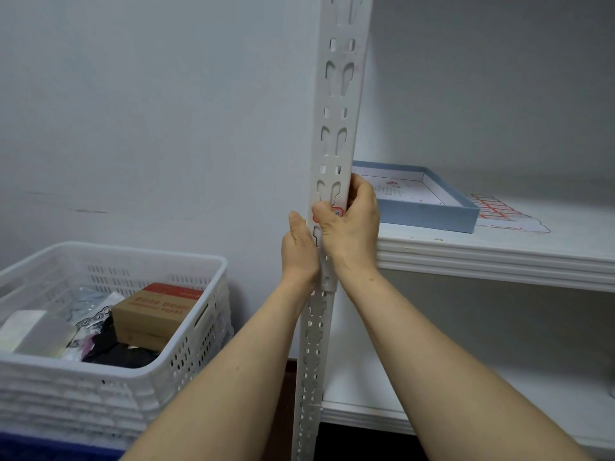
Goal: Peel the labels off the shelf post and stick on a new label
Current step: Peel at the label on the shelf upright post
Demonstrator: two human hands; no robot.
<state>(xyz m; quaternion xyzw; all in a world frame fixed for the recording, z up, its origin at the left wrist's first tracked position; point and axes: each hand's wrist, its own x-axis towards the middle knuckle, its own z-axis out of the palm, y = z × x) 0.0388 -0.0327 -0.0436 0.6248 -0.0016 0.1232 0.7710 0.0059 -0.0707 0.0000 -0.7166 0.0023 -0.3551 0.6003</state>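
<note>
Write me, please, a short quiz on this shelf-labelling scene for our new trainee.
1. True or false: the white basket stands on the upper shelf.
2. Whose thumb presses the red-edged label on the shelf post? A) left hand B) right hand C) neither
3. Fill in: the sheet of labels lies to the ____ of the blue tray.
Key: 1 false, it stands left of the post, off the shelving; 2 B; 3 right.
</note>
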